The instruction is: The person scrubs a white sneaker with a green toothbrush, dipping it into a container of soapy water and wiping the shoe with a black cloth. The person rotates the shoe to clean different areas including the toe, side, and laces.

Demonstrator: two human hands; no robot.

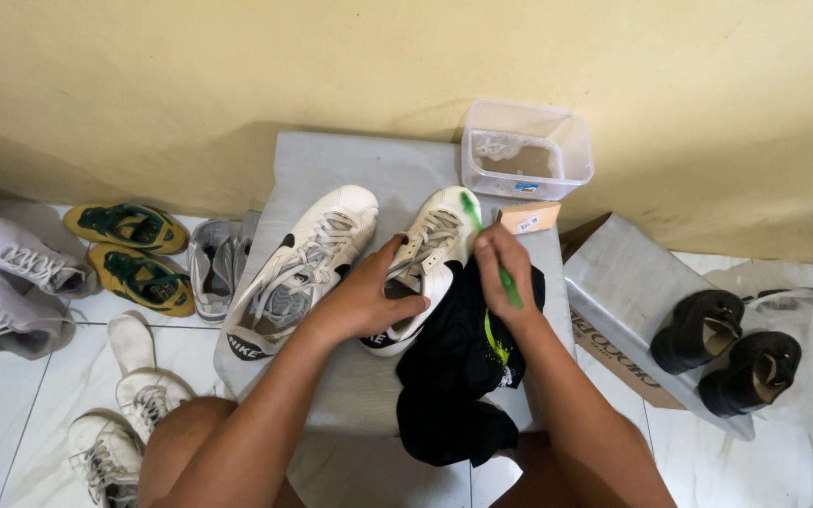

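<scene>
Two white sneakers lie on a grey low table (331, 160). My left hand (361, 303) grips the right-hand sneaker (430, 246) at its opening and heel. My right hand (508, 268) holds a green toothbrush (484, 240), its head against the sneaker's toe side. The other white sneaker (301, 268), with a dark side mark, rests just left of my left hand. A black cloth (458, 376) lies under and below the held sneaker.
A clear plastic tub (526, 150) with soapy water and a small tan box (529, 218) sit at the table's back right. Black shoes (726, 346) rest on a grey box at right. Yellow-green (129, 249), grey and white shoes lie on the tiled floor at left.
</scene>
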